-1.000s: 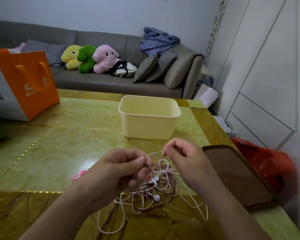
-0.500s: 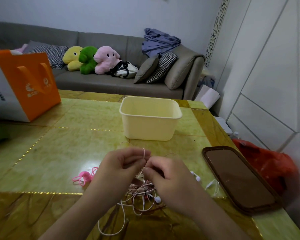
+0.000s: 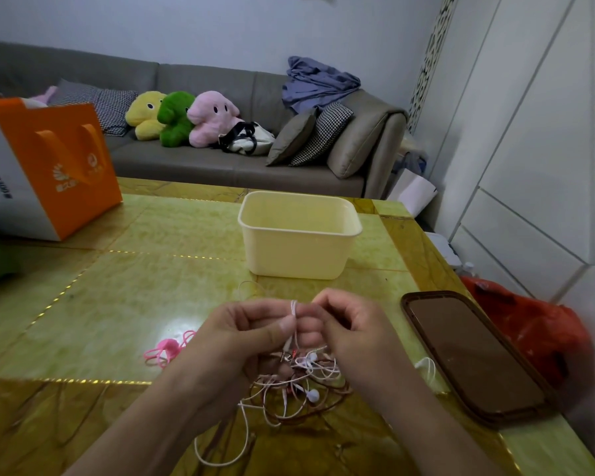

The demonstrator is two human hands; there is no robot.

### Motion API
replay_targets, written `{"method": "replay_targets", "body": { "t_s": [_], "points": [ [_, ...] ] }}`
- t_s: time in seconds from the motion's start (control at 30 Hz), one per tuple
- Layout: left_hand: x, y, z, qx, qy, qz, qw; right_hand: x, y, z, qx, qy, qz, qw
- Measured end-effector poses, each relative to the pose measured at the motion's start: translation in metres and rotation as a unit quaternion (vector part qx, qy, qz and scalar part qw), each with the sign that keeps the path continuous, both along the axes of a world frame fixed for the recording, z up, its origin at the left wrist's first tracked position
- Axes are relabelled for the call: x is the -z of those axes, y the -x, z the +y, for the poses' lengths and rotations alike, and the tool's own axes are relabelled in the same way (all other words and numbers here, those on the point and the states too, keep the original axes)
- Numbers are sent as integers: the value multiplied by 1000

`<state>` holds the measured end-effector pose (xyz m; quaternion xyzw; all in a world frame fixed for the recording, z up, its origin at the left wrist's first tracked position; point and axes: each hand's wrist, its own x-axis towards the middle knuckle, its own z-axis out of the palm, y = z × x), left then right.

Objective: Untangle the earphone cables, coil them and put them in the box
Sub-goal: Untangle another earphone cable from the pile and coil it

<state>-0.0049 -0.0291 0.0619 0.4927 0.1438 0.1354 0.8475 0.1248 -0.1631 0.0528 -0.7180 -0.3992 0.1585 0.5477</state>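
A tangle of white and brown earphone cables hangs and lies on the green table just in front of me. My left hand pinches a white cable loop that sticks up between thumb and fingers. My right hand is close beside it, fingers curled, pinching the same white cable near the loop. A pale yellow plastic box stands open beyond the hands, with nothing visible inside. A pink earphone cable lies on the table left of my left hand.
A brown oval tray lies at the right table edge, a red bag on the floor beyond it. An orange and white paper bag stands at the far left. A grey sofa with plush toys is behind the table.
Both hands rose slightly and stayed together; the white cable loop now stands up higher between them. The right hand, apart a second ago, closed in on the left.
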Motion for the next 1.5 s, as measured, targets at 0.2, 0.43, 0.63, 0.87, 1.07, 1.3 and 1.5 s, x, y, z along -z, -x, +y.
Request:
{"method": "replay_targets", "body": {
  "t_s": [0.2, 0.43, 0.63, 0.87, 1.07, 1.3, 1.5],
  "points": [
    [7, -5, 3, -117, -62, -10, 991, 3, 9, 1, -62, 106, -85, 989],
    [20, -5, 3, -24, -319, 102, 942, -12, 7, -7, -32, 56, -105, 992],
    [10, -3, -2, 26, -137, 46, 989, -8, -8, -12, 43, 46, -116, 991],
    [6, -5, -1, -71, 10, -43, 997, 7, 0, -1, -43, 90, -94, 991],
    [16, -7, 2, -132, -181, 6, 975, 7, 7, 1, -64, 150, -117, 980],
    [22, -6, 3, -21, -352, 86, 932, -7, 3, -8, -17, 81, -138, 987],
    [11, -2, 5, 41, -205, 70, 975, -10, -1, -11, 4, 17, -79, 997]
  ]
}}
